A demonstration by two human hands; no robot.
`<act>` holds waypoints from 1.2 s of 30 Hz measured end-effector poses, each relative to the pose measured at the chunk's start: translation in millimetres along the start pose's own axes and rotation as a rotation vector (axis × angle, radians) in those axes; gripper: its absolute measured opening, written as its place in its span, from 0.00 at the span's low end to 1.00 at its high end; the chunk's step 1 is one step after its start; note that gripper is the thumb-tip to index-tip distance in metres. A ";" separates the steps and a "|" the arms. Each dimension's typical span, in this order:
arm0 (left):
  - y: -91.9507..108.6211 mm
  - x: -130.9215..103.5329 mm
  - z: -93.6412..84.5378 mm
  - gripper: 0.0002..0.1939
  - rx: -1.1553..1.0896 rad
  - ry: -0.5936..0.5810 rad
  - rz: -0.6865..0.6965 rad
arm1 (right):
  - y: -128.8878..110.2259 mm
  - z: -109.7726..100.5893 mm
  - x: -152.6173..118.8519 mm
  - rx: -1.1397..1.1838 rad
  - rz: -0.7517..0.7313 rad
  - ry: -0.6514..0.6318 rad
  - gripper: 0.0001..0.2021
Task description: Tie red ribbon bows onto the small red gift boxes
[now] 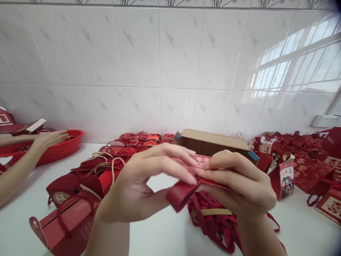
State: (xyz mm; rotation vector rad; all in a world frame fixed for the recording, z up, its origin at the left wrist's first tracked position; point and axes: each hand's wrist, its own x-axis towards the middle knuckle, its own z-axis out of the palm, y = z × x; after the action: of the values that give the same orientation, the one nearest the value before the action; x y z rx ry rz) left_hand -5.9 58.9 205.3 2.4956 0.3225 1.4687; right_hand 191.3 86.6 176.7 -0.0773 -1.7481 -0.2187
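Observation:
Between my two hands, above the white table, is a red paper gift box (203, 161) with light lettering, seen nearly edge-on. A loop of dark red ribbon (182, 195) hangs from its near left end. My left hand (149, 181) pinches the ribbon where it meets the box, thumb below and fingers above. With fingers on top, my right hand (237, 185) grips the box from the right; its thumb is mostly hidden underneath. Below the hands lies a heap of loose dark red ribbons (215, 224), with one gold strip among them.
Red gift boxes (106, 177) with cord handles stand in rows at left. An open cardboard box (213, 138) sits by the tiled wall. More red boxes (303, 170) crowd the right side. At far left, another person's hands (50, 138) reach into a red basin (61, 151).

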 end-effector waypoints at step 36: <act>-5.1 12.7 19.4 0.04 -0.012 0.387 -0.344 | -2.4 28.3 -3.8 0.345 0.578 -0.018 0.07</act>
State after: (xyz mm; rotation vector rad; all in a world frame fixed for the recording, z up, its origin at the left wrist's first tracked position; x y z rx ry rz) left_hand 16.7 65.9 205.1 2.0003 0.7630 1.7763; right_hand 164.3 89.9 167.8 -0.3265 -1.6847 0.5041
